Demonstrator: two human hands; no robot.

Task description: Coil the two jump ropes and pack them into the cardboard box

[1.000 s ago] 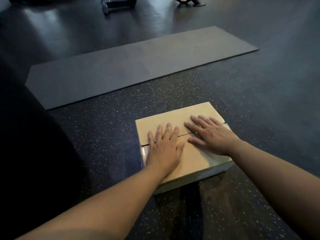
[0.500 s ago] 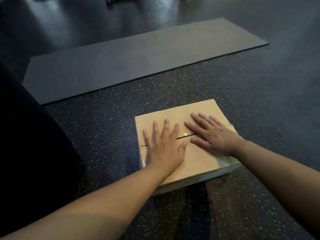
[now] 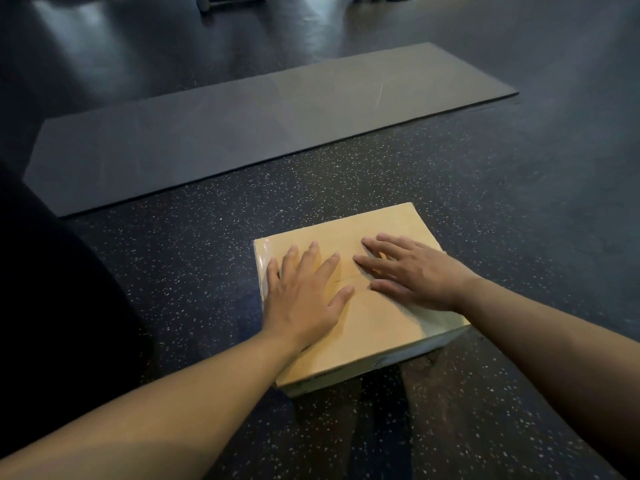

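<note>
A tan cardboard box (image 3: 374, 334) lies on the dark speckled floor with its top flaps folded shut; a thin seam runs across the lid between my hands. My left hand (image 3: 304, 296) presses flat on the left part of the lid, fingers spread. My right hand (image 3: 412, 275) lies flat on the right part, fingers straight and pointing left toward the seam. No jump rope is in sight; whatever the box holds is hidden under the flaps.
A long grey exercise mat (image 3: 242, 133) stretches across the floor beyond the box. A dark shape (image 3: 52, 306) fills the left edge of the view. Gym equipment feet (image 3: 204, 1) show at the top edge.
Both hands stay flat on the lid; the seam between the flaps has narrowed. My left hand has slid slightly left, and the view has shifted a little.
</note>
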